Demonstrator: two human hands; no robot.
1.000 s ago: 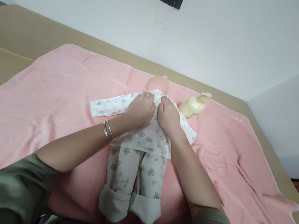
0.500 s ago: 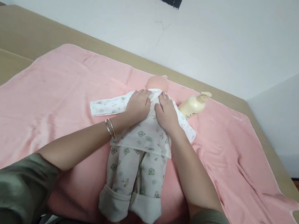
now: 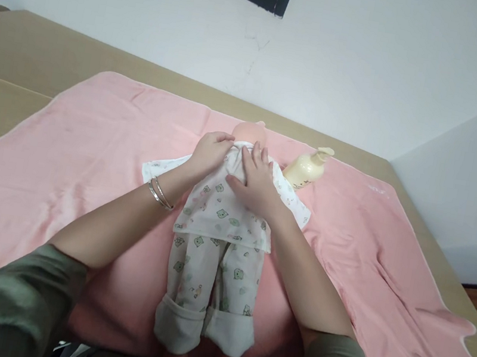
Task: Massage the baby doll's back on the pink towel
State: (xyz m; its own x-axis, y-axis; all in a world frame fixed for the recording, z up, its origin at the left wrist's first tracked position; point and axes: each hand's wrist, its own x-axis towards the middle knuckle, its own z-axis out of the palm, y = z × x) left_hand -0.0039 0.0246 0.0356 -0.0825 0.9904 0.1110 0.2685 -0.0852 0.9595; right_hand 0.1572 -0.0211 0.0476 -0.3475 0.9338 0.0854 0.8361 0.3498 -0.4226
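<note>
A doll (image 3: 249,131) lies on its back, feet toward me, in a white printed long-sleeved top (image 3: 214,217) and matching trousers (image 3: 199,269) with turned-up cuffs. My left hand (image 3: 211,153) is at the collar on the left shoulder, its fingers bent together on the neckline cloth. Across the upper chest rests my right hand (image 3: 257,181), palm down with fingers spread. The doll's sleeves stretch out to both sides, and its feet show partly below the cuffs.
A pink blanket (image 3: 105,133) lies under the doll on a wooden table (image 3: 103,57). Beside the doll's right-hand sleeve, a cream pump bottle (image 3: 305,170) leans over on the blanket. A white wall (image 3: 352,58) rises behind the table's far edge.
My left hand has moved up and left to the collar, and its fingers have closed there. My right hand has shifted slightly left, with its fingers more spread.
</note>
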